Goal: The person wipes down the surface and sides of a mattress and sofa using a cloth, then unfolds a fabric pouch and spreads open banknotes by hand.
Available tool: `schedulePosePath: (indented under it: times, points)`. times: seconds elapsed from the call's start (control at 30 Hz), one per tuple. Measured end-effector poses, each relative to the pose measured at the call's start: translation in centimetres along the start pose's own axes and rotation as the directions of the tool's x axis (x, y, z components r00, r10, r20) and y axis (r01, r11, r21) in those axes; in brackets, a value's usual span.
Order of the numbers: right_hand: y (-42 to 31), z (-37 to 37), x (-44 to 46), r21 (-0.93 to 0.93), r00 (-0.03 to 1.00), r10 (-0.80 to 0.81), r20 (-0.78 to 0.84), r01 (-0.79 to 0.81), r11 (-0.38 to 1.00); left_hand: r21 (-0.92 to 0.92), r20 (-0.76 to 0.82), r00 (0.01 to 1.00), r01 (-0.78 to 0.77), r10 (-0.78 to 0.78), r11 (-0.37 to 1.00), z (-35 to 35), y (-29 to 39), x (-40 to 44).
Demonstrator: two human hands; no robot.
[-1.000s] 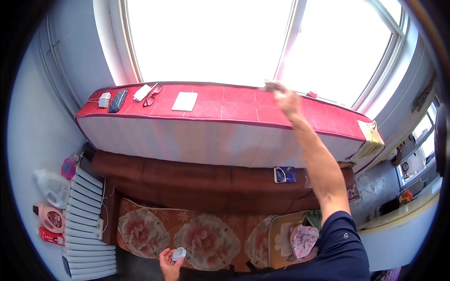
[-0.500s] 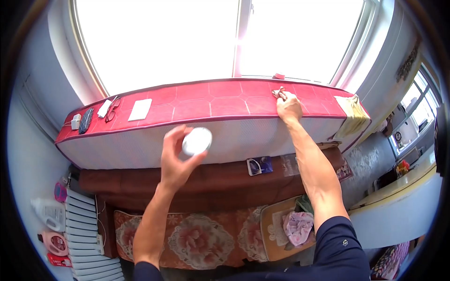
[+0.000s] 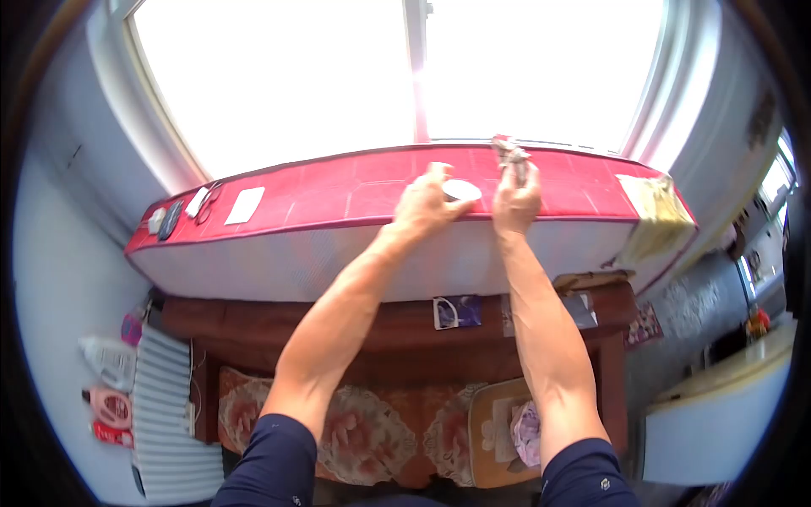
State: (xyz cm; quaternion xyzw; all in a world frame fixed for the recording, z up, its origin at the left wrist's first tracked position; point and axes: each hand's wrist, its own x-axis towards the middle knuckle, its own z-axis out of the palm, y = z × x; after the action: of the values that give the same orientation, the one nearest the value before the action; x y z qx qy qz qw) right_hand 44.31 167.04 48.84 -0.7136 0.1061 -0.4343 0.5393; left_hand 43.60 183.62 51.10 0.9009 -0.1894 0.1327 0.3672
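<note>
Below the bright two-pane window (image 3: 270,84): a long ledge with a red quilted top (image 3: 329,190) and a pale, patterned side, running almost the full width of the view.
Brown sofa (image 3: 245,319): in front of the ledge, its back running alongside it.
Floral rust-coloured seat cover (image 3: 367,431): spread over the sofa seat, under the person's forearms.
White ribbed radiator (image 3: 173,406): by the left wall, at the sofa's end.
Flat tan board with rounded corners (image 3: 490,431): at the right part of the seat, with a bunched pink cloth on it.
Yellowish draped cloth (image 3: 655,207): over the right end of the ledge, hanging down its side.
Left hand (image 3: 422,201): above the ledge's front edge, thumb and fingers curled about a round white disc (image 3: 463,191).
Right hand (image 3: 517,205): just beside it, fingers pointing to the window, pinching a small crumpled grey-brown piece (image 3: 513,156).
Blue-and-white flat packet (image 3: 465,311): on the sofa back, below the space between the hands.
White rectangular sheet (image 3: 245,205): flat on the ledge, well to the left of both hands.
Disc: between the two hands, gripped by the left alone; whether it touches the red top, I cannot tell.
Crumpled piece: at the right fingertips, on their window side, its outline blurred.
</note>
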Motion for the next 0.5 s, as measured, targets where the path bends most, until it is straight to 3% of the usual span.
schedulePosePath:
  times: [0.1,0.17,0.23,0.27,0.3,0.37,0.43,0.5]
  points:
    - [3.5,1.4,1.3,0.293,0.999,0.016,-0.043,-0.003,0.956,0.164,0.04,0.999,-0.007,0.0,0.986,1.2,1.2,0.5]
    - [3.5,1.6,1.2,0.391,0.998,0.07,-0.004,-0.063,0.918,0.136,0.082,0.996,0.034,-0.045,0.99,0.9,1.6,0.5]
    - [2.6,1.0,0.9,0.365,0.995,0.09,0.051,-0.102,0.925,0.103,-0.074,0.991,-0.107,0.115,0.989,1.2,0.8,-0.4]
    - [2.3,0.8,0.9,0.278,0.998,0.063,0.011,-0.064,0.958,-0.003,-0.116,0.987,-0.115,0.114,0.993,1.2,-0.1,-0.4]
    - [2.1,0.6,0.8,0.184,0.999,0.033,-0.032,-0.026,0.983,0.013,-0.126,0.987,-0.098,0.099,0.995,0.2,-0.8,-0.7]
    - [1.6,0.3,0.3,0.185,0.999,0.04,-0.01,-0.038,0.982,0.058,-0.215,0.966,-0.136,0.145,0.989,-2.4,-2.4,-1.0]
    - [1.4,0.3,0.3,0.182,0.999,0.038,0.003,-0.038,0.983,0.228,-0.309,0.94,-0.072,0.143,0.971,-6.0,-5.6,-1.5]
    - [1.5,0.4,0.2,0.136,1.0,-0.013,-0.024,0.016,0.991,0.308,-0.372,0.928,0.127,-0.004,0.943,-10.7,-8.4,-2.8]
